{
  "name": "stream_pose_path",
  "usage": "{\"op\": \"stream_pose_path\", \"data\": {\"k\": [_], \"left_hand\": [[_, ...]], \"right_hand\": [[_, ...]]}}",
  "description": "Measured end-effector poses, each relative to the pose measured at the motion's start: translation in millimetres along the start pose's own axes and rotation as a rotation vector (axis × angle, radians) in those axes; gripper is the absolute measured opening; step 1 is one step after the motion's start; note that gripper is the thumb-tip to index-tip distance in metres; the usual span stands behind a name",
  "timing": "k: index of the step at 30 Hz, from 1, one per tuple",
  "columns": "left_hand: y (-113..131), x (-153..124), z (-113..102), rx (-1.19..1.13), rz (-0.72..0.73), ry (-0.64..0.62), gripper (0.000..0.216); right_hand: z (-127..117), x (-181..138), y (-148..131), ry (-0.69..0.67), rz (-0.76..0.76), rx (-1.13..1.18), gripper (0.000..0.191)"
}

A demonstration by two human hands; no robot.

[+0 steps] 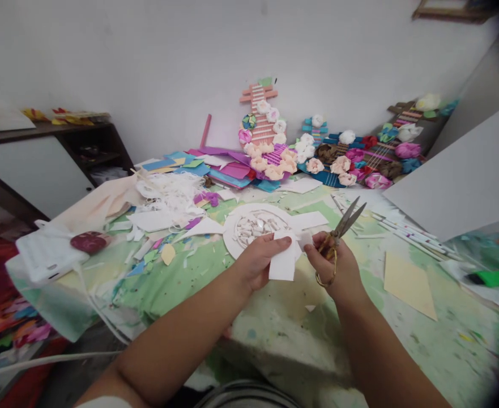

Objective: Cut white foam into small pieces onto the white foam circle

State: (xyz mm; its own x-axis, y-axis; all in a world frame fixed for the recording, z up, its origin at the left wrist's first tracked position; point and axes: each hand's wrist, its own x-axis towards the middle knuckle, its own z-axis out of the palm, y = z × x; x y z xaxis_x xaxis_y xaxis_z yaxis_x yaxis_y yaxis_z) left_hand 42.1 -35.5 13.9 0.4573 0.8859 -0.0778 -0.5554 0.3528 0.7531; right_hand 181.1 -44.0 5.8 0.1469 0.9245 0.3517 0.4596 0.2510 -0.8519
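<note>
Between the thumb and fingers of my left hand (257,262) is a white paper strip (282,265), hanging over the table edge side of a round white plate-like piece (231,241). My right hand (343,272) has scissors (348,220) with gold-coloured handles looped on its fingers, the blades pointing up and away, slightly parted. Its thumb and fingertips also pinch a small white paper piece (305,239). Short white rolled bits (255,225) lie in the round piece. A white paper strip (311,220) rests behind my right hand.
White shredded strips (168,192) and coloured paper sheets (227,167) are heaped at the back left. Guitar-shaped crafts with paper flowers (270,133) lean on the wall. Thin paper sticks (410,235) and a yellow sheet (409,285) lie right. A white power device (47,252) sits left.
</note>
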Motion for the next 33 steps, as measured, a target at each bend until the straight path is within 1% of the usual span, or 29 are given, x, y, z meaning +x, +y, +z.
{"op": "stream_pose_path", "data": {"k": [2,3,5,6,7,8,10,12,14,15,16,18,19,21,22,23,25,26,28,30,31,32,33], "left_hand": [[4,-3,-1,-0.004,-0.034,-0.030,0.020],[6,-5,-1,-0.004,-0.059,-0.060,0.020],[10,-8,-3,0.009,-0.102,-0.127,0.023],[11,-9,-3,0.029,-0.108,-0.142,0.024],[13,-10,-4,0.062,-0.090,-0.126,0.026],[14,-9,-5,0.113,-0.050,-0.077,0.027],[17,-8,-7,0.271,0.065,0.091,0.028],[23,-9,-11,0.464,0.144,0.255,0.029],[35,-14,-18,0.668,0.164,0.376,0.032],[43,-18,-23,0.794,0.169,0.429,0.036],[51,-24,-28,0.966,0.175,0.492,0.040],[69,-35,-42,1.333,0.157,0.580,0.043],[77,-40,-50,1.479,0.130,0.613,0.043],[88,-46,-65,1.676,0.001,0.646,0.044],[91,-47,-72,1.748,-0.082,0.650,0.046],[92,-48,-78,1.815,-0.140,0.614,0.047],[92,-47,-86,1.932,-0.183,0.556,0.048],[91,-46,-87,1.982,-0.172,0.563,0.049],[89,-44,-82,2.048,-0.090,0.675,0.049],[85,-43,-69,2.034,0.083,0.789,0.046],[82,-42,-60,1.986,0.203,0.788,0.042],[79,-41,-50,1.905,0.327,0.734,0.039],[74,-40,-41,1.787,0.400,0.622,0.035]], "right_hand": [[-4,2,1,-0.002,-0.008,-0.010,0.015],[-7,4,3,0.021,-0.007,-0.016,0.015],[-14,10,8,0.111,0.010,-0.008,0.017],[-17,13,12,0.164,0.027,0.017,0.018],[-20,17,16,0.207,0.047,0.066,0.019],[-23,20,19,0.225,0.069,0.130,0.020],[-24,24,23,0.190,0.112,0.291,0.020],[-20,24,23,0.094,0.147,0.427,0.020],[-14,22,20,0.007,0.168,0.490,0.020],[-11,20,19,-0.022,0.175,0.496,0.020],[-8,18,17,-0.043,0.179,0.491,0.021],[-4,15,16,-0.072,0.185,0.473,0.021],[-3,14,15,-0.083,0.188,0.470,0.021],[-1,12,13,-0.100,0.196,0.490,0.020],[-1,11,13,-0.110,0.200,0.511,0.019],[0,11,12,-0.121,0.206,0.536,0.019],[1,9,9,-0.138,0.218,0.579,0.019],[1,8,8,-0.142,0.223,0.590,0.019],[2,6,7,-0.142,0.223,0.586,0.020],[3,5,6,-0.141,0.210,0.561,0.020],[3,4,7,-0.142,0.199,0.548,0.020],[4,4,7,-0.147,0.190,0.535,0.020],[5,3,7,-0.155,0.184,0.525,0.020]]}}
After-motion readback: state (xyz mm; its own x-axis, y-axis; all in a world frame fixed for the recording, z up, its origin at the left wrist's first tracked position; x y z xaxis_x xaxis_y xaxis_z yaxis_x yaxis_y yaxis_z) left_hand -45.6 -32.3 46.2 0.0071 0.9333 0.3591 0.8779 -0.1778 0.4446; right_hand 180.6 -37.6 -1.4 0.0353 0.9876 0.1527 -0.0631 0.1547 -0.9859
